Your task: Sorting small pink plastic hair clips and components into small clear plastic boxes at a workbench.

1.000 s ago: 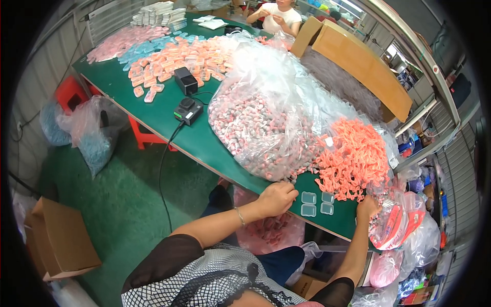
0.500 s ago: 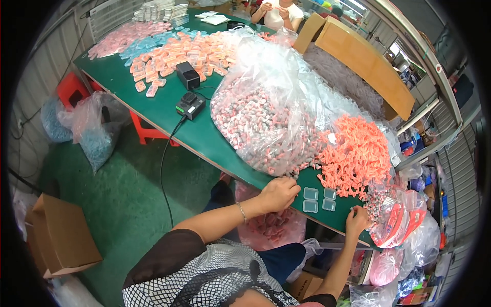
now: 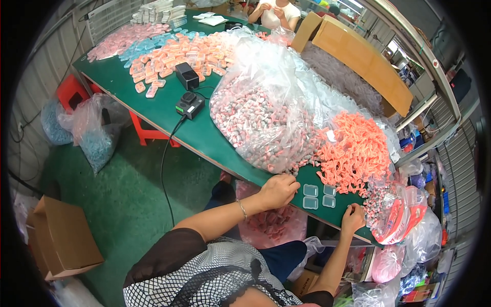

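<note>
Two small clear plastic cases [image 3: 310,196] [image 3: 329,195] appear to lie opened flat on the green table [image 3: 204,144], between my hands. Just left of them, at the table's edge, my left hand [image 3: 279,191] is closed, its fingertips near small pink-and-grey pieces [image 3: 292,169] spilling from a big clear bag [image 3: 261,115]. My right hand [image 3: 353,218] is curled with thumb and fingers together, near a smaller heap of pink-and-grey pieces [image 3: 376,200]. What either hand holds is too small or hidden. Beyond the cases rises a pile of soft orange pieces [image 3: 354,152].
Filled orange cases [image 3: 176,55], blue cases [image 3: 146,47] and pink cases [image 3: 120,41] cover the table's far left. A black charger [image 3: 190,105] trails a cord off the edge. A large carton [image 3: 363,59] stands behind; another person [image 3: 276,15] sits at the far end.
My right hand has shifted slightly left, closer to the clear cases. My left hand stays nearly in place, its fingers a little higher. The cases lie as before.
</note>
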Demonstrator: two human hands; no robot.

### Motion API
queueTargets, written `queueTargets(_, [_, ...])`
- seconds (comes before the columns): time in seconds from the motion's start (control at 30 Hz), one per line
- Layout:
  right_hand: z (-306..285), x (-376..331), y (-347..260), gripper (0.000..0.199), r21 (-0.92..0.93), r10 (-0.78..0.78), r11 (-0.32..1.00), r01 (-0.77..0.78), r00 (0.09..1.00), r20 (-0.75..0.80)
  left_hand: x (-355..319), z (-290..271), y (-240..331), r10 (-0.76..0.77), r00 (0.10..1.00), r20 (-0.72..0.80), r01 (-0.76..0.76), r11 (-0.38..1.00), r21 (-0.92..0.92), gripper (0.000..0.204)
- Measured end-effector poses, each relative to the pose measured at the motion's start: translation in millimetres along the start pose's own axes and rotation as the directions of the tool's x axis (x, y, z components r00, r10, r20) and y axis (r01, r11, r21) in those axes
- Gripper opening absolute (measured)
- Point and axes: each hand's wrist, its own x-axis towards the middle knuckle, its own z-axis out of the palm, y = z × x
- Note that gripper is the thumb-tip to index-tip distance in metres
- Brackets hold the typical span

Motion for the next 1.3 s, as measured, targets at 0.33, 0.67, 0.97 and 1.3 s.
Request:
queueTargets(0.33, [10,-4,12,0.011,0.148,-0.038,0.988,0.036,0.999,0.012,-2,-2,1,-0.007,1.0,-0.008,0.007,1.0,-0.007,0.013])
queueTargets(0.67, [-95,53,-108,0.019,0.715,-0.083,0.691,0.105,0.994,-0.067,6,-5,3,-0.056,0.998,0.021,0.056,0.998,-0.024,0.011])
queueTargets(0.97, [-169,94,-204,0.011,0.916,-0.2,0.279,0.288,0.951,-0.238,10,7,8,-0.191,0.981,0.038,0.191,0.982,0.001,0.013])
queueTargets(1.3, [62,171,-182,0.02,0.286,-0.443,0.833,0.474,0.881,-0.167,25,-31,17,-0.232,0.971,0.058,0.238,0.96,-0.15,0.016])
